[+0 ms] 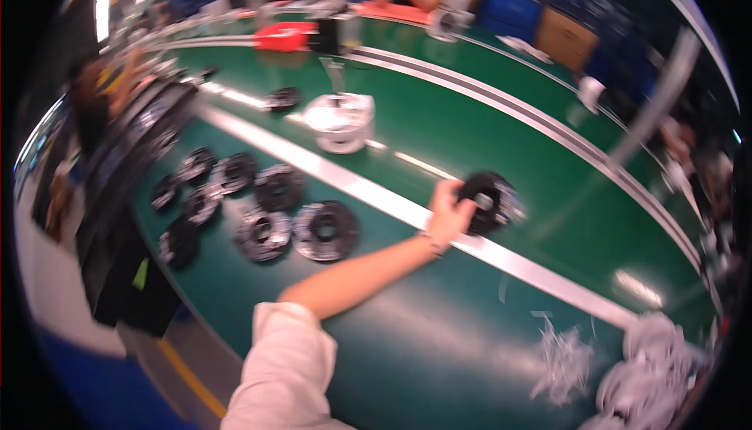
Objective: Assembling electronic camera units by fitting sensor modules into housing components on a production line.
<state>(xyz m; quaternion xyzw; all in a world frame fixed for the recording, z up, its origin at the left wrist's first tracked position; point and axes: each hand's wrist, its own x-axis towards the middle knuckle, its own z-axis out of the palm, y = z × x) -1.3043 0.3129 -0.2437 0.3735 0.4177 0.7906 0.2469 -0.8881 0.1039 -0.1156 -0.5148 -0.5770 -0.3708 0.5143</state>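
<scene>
My left hand (448, 215) reaches out over the white strip along the bench, its fingers closed on the edge of a round black ring-shaped part (497, 201) with a hole in its middle. The part is tilted above the green surface beyond the strip and slightly smeared by motion. I cannot tell whether it touches that surface. My right hand is not in view. To the left of my forearm, several similar black ring-shaped parts (327, 230) lie spread over the near green bench.
A white round housing (338, 122) stands beyond the white strip (352, 185). Clear plastic scraps (562, 359) and a pile of white rings (646, 367) lie at the near right. A red tray (283, 36) is farther back. Other people work around the line.
</scene>
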